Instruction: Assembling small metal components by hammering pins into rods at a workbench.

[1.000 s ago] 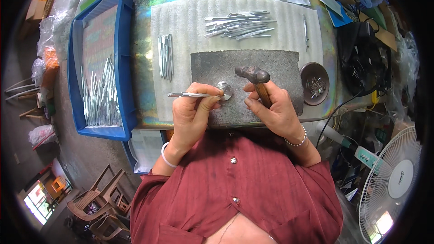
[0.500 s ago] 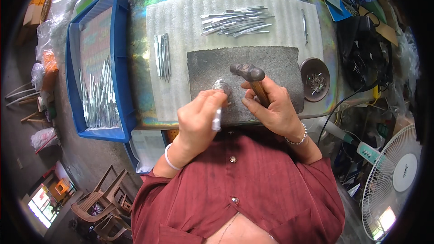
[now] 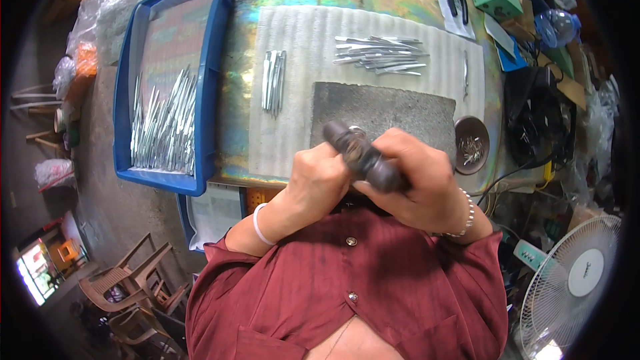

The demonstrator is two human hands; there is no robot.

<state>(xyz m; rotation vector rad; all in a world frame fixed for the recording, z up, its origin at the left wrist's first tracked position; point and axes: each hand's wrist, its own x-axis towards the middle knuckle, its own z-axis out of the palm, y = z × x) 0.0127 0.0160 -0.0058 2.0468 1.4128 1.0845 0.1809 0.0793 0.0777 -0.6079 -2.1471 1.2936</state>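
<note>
Hammer with a dark, blunt metal head [image 3: 361,157] sits in the right hand [image 3: 427,177], whose fingers and thumb curl closed around it; the handle is out of sight. Close beside it, at the near edge of a grey, rough rectangular slab [image 3: 410,113], the left hand [image 3: 317,175] is folded with its knuckles up. The hammer's head covers its fingertips, so what they hold, if anything, cannot be told. Just beyond the head, part of a small, shiny silver piece [image 3: 357,129] shows over the slab.

The slab lies on a white ribbed foam sheet [image 3: 303,33], which covers part of a counter [image 3: 248,0] with a rainbow sheen. Beyond the slab is a loose pile of slim silver metal strips [image 3: 380,55]; a neater bundle of silver strips [image 3: 273,83] lies to its left. A round brown bowl [image 3: 468,126] of small metal bits [image 3: 471,151] stands to the slab's right, and a blue rectangular plastic tray [image 3: 217,60] at the left holds many more strips [image 3: 167,130].
</note>
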